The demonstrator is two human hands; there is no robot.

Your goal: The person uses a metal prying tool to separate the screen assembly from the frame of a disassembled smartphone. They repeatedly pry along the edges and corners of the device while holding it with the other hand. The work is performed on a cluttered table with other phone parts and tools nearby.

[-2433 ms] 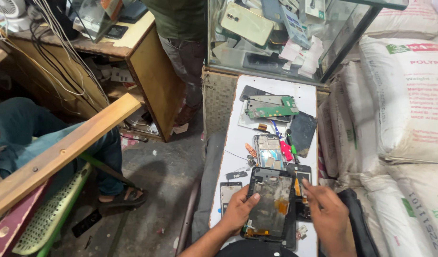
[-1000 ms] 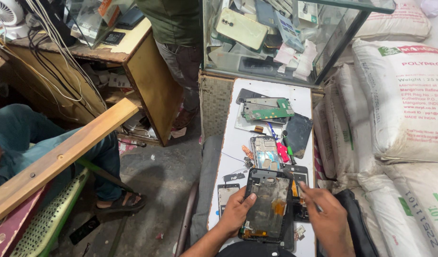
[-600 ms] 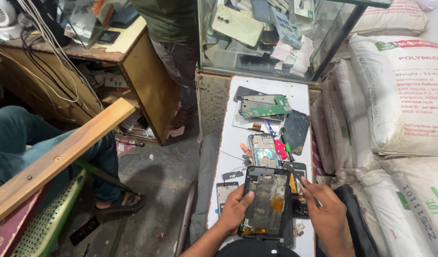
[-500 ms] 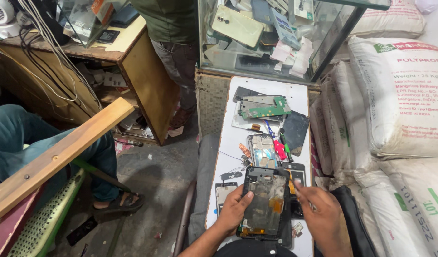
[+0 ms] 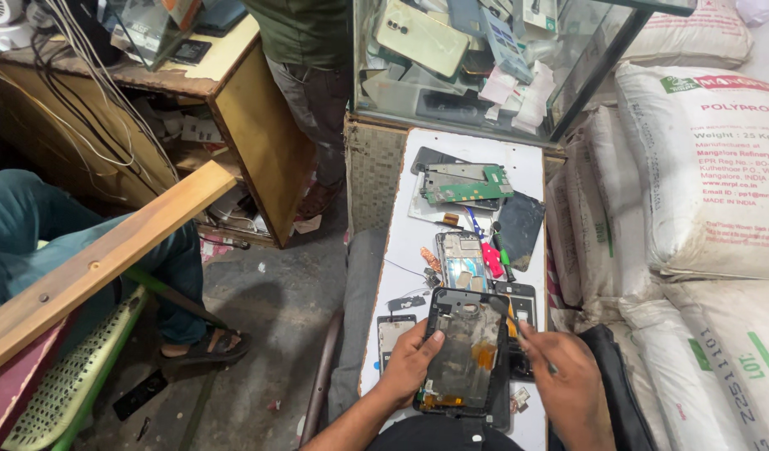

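Note:
An opened phone body [image 5: 466,351], dark with exposed brown and orange inner parts, lies tilted at the near end of a narrow white table [image 5: 476,146]. My left hand [image 5: 411,363] grips its left edge, thumb on the frame. My right hand [image 5: 568,380] is at the phone's right edge, fingers pinched on a thin metal tool [image 5: 510,315] whose tip points at the upper right corner. Another phone part lies partly hidden under the body.
Farther along the table lie a small phone chassis [image 5: 460,260], red and green tools [image 5: 493,255], a dark back cover [image 5: 521,219] and a green circuit board [image 5: 466,182]. A glass cabinet [image 5: 485,58] stands behind. White sacks [image 5: 702,167] are stacked right. A standing person [image 5: 305,50] and a seated person's leg [image 5: 34,225] are left.
Both hands stay on the opened phone. My right hand with the thin tool has shifted slightly toward the phone's upper right corner. The view has tilted a little.

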